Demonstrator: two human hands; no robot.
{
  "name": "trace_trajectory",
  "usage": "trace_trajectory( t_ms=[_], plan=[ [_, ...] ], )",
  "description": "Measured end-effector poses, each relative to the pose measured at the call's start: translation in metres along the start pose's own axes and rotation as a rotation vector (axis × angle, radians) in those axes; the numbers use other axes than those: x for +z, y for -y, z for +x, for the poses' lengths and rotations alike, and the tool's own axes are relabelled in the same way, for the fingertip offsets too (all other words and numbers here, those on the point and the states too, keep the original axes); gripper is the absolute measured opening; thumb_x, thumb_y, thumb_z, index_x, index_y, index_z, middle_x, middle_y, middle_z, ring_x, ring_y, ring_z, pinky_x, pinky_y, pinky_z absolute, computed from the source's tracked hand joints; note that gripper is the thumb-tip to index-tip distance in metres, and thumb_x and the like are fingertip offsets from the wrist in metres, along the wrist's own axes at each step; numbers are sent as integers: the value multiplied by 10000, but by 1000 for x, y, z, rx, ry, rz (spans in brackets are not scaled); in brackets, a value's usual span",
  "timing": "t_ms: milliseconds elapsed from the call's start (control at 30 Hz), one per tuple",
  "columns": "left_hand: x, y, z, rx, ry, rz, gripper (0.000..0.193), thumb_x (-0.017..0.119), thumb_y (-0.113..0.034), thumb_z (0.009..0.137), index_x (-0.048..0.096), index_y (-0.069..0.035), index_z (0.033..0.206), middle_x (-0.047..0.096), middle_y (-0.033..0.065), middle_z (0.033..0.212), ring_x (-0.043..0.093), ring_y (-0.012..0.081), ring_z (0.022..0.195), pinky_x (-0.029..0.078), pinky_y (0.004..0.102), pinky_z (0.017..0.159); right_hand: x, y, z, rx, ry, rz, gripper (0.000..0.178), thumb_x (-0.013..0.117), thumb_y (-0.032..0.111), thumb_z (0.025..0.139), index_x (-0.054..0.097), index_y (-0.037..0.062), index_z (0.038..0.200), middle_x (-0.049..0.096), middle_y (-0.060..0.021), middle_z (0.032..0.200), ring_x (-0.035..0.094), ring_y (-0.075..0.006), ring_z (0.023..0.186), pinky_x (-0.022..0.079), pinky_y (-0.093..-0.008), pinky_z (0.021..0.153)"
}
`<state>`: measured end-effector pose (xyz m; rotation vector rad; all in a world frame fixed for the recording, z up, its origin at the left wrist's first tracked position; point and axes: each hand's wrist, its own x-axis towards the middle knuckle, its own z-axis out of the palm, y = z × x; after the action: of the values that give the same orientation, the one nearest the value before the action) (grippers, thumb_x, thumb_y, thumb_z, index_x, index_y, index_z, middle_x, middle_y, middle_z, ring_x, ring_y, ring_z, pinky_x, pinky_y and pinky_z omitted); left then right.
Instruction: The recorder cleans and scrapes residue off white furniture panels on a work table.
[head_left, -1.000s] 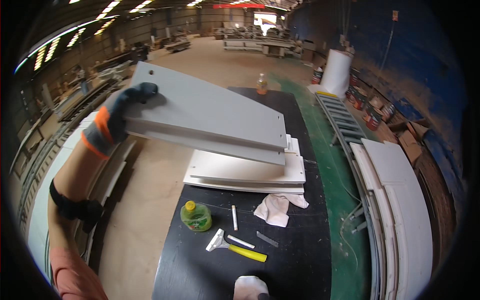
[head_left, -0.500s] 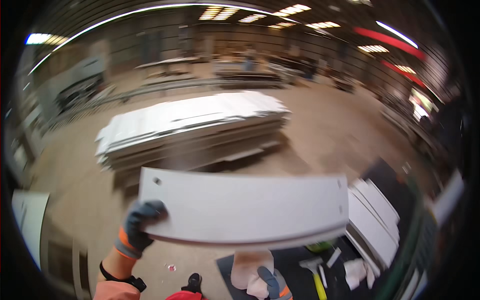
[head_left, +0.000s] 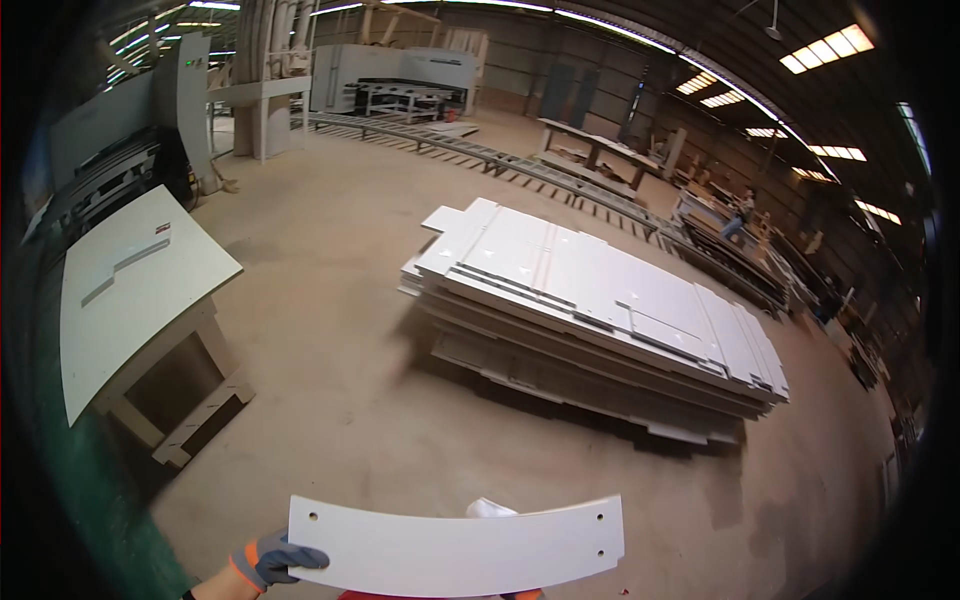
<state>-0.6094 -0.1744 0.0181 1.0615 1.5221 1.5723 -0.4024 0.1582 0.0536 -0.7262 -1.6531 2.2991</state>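
Note:
A long white board (head_left: 450, 550) with small drilled holes near its ends is held up in front of me, low in the picture. My left hand (head_left: 278, 560), in a grey glove with an orange cuff, grips its left end, the fingers lying over the front face. Of my right hand (head_left: 524, 595) only a bit of orange cuff shows under the board's lower edge. A white cloth (head_left: 490, 508) sticks up behind the board's top edge. My right fingers are hidden, but the cloth has travelled along with that hand.
A big stack of white panels (head_left: 600, 290) lies low on the floor ahead. At the left, a white-topped table (head_left: 140, 280) on wooden legs carries a narrow grey strip (head_left: 125, 272). A roller conveyor (head_left: 480, 155) runs across behind, with machines and a distant person (head_left: 740, 215) beyond.
My view has swung left, away from the dark bench with its tools and white boards. The board, still in my left hand, now sits lower in the picture, and the left table has come into view.

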Motion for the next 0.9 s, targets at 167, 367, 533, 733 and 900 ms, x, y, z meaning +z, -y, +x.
trace_trajectory(
  t_ms=[167, 367, 533, 733, 900],
  plan=[
    [-5, 55, 11, 225, -287, 82, 285, 853, -38, 670, 688, -72, 900, 704, 135, 1000, 684, 263, 946, 544, 433, 845, 26, 53, 142, -26, 150, 75, 507, 545, 417, 967, 595, -7, 1240, 619, -180, 1250, 575, -238, 1161, 478, -380, 936],
    [3, 133, 139, -357, -756, -747, 314, 625, -87, 760, 615, -13, 1065, 637, 176, 1167, 606, 323, 1114, 477, 487, 984, -30, 40, 353, -37, 119, 290, 478, 540, 386, 972, 585, 3, 1255, 622, -179, 1251, 578, -241, 1157, 475, -387, 949],
    [-47, 111, 323, -209, -654, -211, 640, 577, -133, 746, 410, -31, 1355, 511, 199, 1355, 512, 380, 1243, 420, 530, 1047, -94, 60, 547, -101, 452, -946, 450, 524, 342, 975, 554, 33, 1300, 625, -153, 1247, 600, -253, 1109, 473, -407, 952],
    [-162, 66, 553, 102, -578, -1030, 732, 616, -176, 772, 364, 28, 1429, 465, 213, 1422, 454, 401, 1309, 349, 516, 1126, -127, 99, 600, 178, 247, -517, 627, 593, 545, 908, 616, -12, 1194, 680, -135, 1053, 613, -186, 963, 482, -319, 872],
    [-273, 172, 718, 90, -608, -1084, 576, 623, -103, 772, 493, -3, 1324, 590, 154, 1292, 562, 337, 1203, 425, 486, 1067, -179, 84, 658, 250, 36, -474, 651, 620, 550, 890, 607, -17, 1210, 673, -122, 1093, 601, -176, 1013, 481, -327, 894]
  ],
)
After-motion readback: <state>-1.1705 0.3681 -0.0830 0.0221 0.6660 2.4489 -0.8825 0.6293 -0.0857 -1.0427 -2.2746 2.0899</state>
